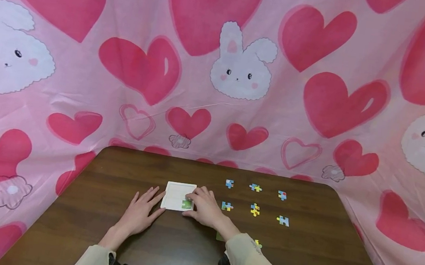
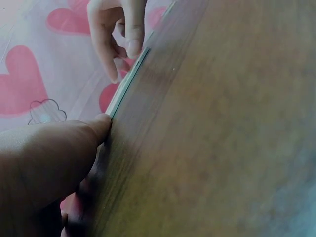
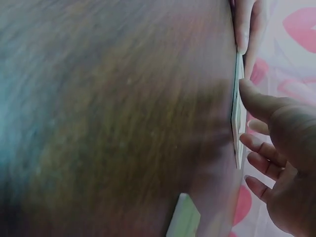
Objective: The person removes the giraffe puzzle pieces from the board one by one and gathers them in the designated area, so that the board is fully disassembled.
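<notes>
A thin white square puzzle board (image 1: pixel 174 194) lies flat on the table. A green puzzle piece (image 1: pixel 186 205) sits in its near right corner. My left hand (image 1: pixel 138 212) rests at the board's left side with fingers spread, and its thumb touches the edge, as the left wrist view also shows. Over the right side, my right hand (image 1: pixel 205 207) has its fingertips at the green piece and its thumb near the board's front right corner. Those fingers are slightly bent and partly cover the piece. Nothing is seen lifted off the board.
Several loose puzzle pieces lie spread right of the board, among them a yellow piece (image 1: pixel 254 209) and a blue one (image 1: pixel 283 221). Closer in, a green piece (image 1: pixel 219 237) is partly behind my right wrist. The dark wooden table (image 1: pixel 78 217) meets a pink heart-patterned cloth (image 1: pixel 210 150).
</notes>
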Demonstrator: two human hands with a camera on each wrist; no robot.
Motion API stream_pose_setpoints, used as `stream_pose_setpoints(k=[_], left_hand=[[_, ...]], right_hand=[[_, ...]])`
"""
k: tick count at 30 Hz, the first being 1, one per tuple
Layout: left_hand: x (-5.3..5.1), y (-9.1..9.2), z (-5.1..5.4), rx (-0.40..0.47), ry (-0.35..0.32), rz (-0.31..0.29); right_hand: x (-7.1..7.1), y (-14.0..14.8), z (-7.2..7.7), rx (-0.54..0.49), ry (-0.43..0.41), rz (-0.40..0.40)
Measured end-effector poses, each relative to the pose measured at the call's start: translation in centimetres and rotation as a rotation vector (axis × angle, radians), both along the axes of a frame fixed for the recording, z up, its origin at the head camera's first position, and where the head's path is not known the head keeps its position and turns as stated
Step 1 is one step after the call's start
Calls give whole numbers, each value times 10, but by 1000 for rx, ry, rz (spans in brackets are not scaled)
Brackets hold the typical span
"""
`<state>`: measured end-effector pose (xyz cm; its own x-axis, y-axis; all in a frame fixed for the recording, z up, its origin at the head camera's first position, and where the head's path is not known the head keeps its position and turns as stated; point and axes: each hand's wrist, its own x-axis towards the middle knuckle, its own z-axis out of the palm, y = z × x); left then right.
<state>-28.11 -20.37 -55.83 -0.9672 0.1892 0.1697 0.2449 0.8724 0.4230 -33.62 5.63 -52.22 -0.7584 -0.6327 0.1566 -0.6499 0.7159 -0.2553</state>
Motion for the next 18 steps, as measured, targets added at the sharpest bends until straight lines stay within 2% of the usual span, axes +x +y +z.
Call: stream_pose_setpoints(k=[7,12,18], left_hand=[[1,2,4,-26,-46,13],[2,3,6,-34,-31,14],[1,2,5,-40,-49,18]], right_hand=[[-2,-4,-3,-62,-19,-20],[-4,-4,-4,-134,-51,-36],[-3,-4,-6,-193,-73,-42]])
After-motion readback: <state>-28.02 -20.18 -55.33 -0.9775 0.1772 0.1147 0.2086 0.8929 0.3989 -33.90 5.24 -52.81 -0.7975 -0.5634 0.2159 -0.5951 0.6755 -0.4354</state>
